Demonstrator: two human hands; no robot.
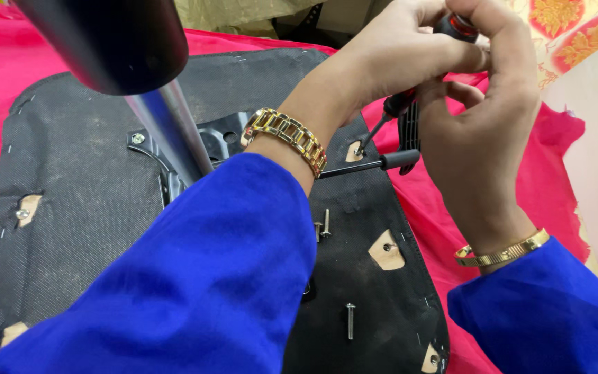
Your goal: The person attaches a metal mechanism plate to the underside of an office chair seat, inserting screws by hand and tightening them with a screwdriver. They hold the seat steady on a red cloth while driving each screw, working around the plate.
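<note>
While both hands [444,76] grip it, red-and-black screwdriver [410,97], tip in screw hole [358,150]; black upturned seat [84,159]

Gas cylinder [133,62] blocks left, loose bolts [349,320] below, right side open

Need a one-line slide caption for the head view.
Both hands, left hand and right hand, grip a screwdriver over an upturned chair seat; loose screws lie nearby.
</note>
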